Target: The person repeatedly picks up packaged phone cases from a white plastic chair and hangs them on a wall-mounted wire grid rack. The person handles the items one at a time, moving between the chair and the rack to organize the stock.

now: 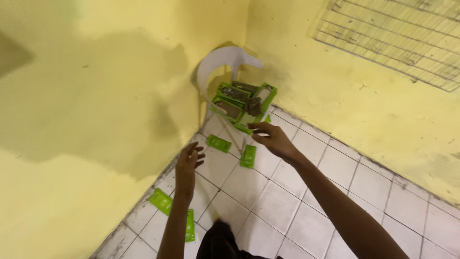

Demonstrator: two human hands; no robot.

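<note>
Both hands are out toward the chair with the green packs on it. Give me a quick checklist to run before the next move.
1. Right hand empty: ok, fingers spread, nothing held, just short of the pile.
2. Left hand empty: ok, open, hovering above the floor tiles.
3. Green packs resting on the white plastic chair: not ok, heaped unevenly and leaning toward the front edge.
4. Loose green packs on the floor: not ok, one lies by the chair leg, another beside it, two by the wall.
5. Chair steady in the corner: cannot tell, its legs are mostly hidden.
</note>
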